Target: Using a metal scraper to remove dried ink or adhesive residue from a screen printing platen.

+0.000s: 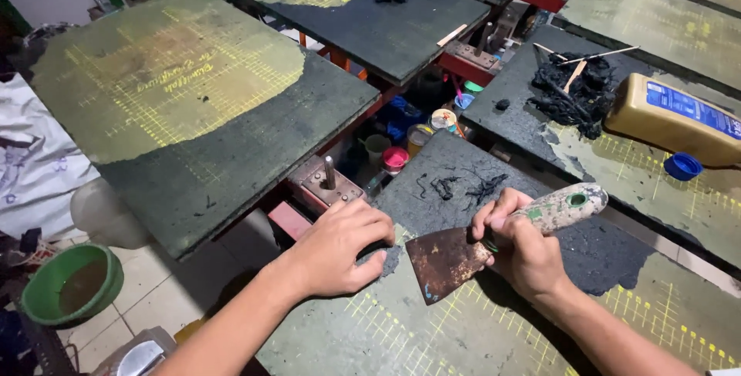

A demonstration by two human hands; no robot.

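Left hand [340,248], lower centre: fingers curled, palm pressing near board [463,314] edge, holding nothing. Right hand [525,248] fisted round scraper [494,241], rusty blade on board. Judged partway: yellow grid bared lower right; dark coating [610,256] remains beyond. Scrapings [463,187] heaped above.

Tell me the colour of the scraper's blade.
Rusty brown scraper blade, held in the right hand; head view.

My left hand [340,248] lay palm-down, fingers curled toward one o'clock. My right hand [521,245] kept a closed grip, wrist bent toward ten o'clock.
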